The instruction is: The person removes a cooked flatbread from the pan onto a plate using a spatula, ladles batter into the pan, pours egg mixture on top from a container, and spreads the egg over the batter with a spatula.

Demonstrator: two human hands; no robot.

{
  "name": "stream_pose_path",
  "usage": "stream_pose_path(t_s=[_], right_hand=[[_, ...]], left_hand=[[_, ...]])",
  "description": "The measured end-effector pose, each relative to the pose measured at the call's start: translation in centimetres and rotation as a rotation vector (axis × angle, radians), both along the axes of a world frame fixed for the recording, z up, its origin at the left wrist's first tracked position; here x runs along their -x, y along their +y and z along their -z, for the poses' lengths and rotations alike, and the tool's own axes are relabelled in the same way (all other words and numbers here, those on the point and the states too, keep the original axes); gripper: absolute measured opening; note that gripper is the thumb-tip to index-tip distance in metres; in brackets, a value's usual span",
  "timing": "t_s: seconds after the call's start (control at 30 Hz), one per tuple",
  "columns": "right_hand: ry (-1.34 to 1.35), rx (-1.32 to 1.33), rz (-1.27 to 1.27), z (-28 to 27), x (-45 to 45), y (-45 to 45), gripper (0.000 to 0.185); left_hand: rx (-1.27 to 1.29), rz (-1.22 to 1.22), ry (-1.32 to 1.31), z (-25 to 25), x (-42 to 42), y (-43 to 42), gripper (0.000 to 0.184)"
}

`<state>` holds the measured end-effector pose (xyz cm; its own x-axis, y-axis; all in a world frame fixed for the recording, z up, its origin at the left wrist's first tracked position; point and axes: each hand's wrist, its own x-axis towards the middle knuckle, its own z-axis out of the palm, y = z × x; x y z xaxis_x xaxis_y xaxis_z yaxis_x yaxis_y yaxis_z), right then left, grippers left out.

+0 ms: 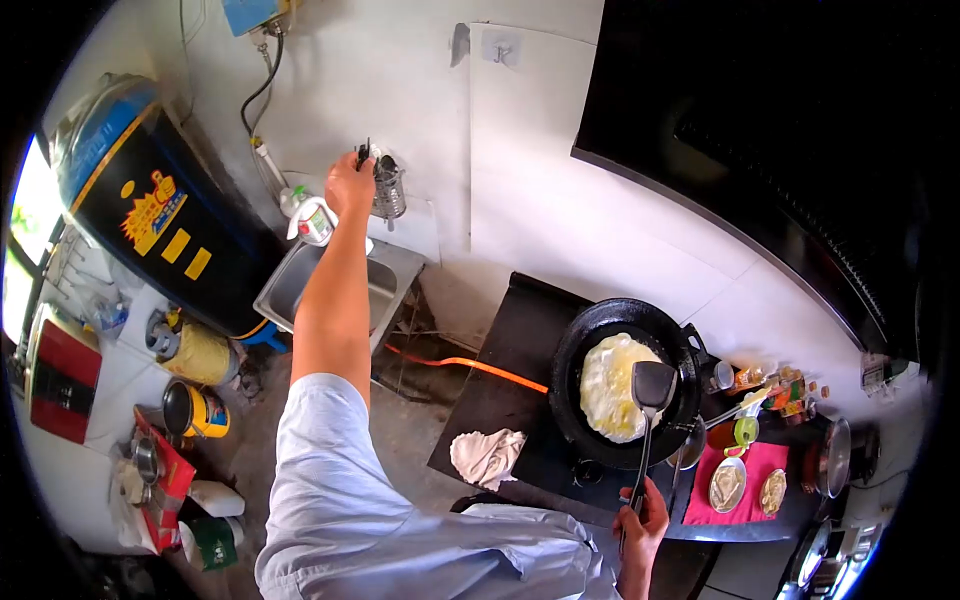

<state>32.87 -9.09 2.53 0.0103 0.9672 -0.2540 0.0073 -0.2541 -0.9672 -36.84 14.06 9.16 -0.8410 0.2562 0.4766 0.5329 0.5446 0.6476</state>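
My left hand (350, 187) reaches up to a metal mesh utensil holder (390, 195) on the wall. Its fingers are closed around a thin dark utensil (363, 154), whose kind I cannot make out. Down at the stove, my right hand (643, 508) grips the handle of a spatula (654, 385). The spatula's dark blade lies over the right part of a pale, egg-like pancake (612, 388). That pancake sits in a black wok (567, 400) on the stove.
A metal sink (400, 268) is below the utensil holder, with a white bottle (316, 222) beside it. A crumpled cloth (487, 457) lies on the stovetop. Two dishes of food (727, 484) rest on a red cloth (705, 508). A dark range hood (760, 150) overhangs the right.
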Motion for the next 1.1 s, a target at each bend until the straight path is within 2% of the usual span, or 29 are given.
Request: stream_pose_path(t_s=[0.17,0.37,0.67,0.77,0.87,0.97,1.1], right_hand=[[-0.023,0.02,0.003,-1.3,0.3,0.8,0.064],[-0.037,0.037,-0.04,-1.4,0.8,2.1,0.065],[-0.061,0.048,-0.061,-1.4,1.0,2.4,0.067],[-0.066,0.042,-0.058,-1.4,1.1,2.4,0.067],[-0.053,0.032,-0.071,-1.3,0.9,2.4,0.067],[-0.016,0.021,-0.083,-1.1,0.6,2.3,0.066],[-0.019,0.012,-0.084,-0.8,0.6,2.4,0.066]], left_hand=[[-0.006,0.021,0.153,0.9,1.8,1.3,0.02],[0.147,0.035,0.179,-0.4,2.2,0.5,0.021],[0.16,0.026,0.181,-1.1,1.7,1.3,0.022],[0.109,0.008,0.271,-1.2,1.6,1.3,0.019],[0.042,0.09,0.104,-3.2,1.6,0.4,0.017],[-0.035,0.102,0.128,-5.7,1.7,-0.8,0.015],[-0.161,0.216,0.308,-8.2,4.7,-2.2,0.016]])
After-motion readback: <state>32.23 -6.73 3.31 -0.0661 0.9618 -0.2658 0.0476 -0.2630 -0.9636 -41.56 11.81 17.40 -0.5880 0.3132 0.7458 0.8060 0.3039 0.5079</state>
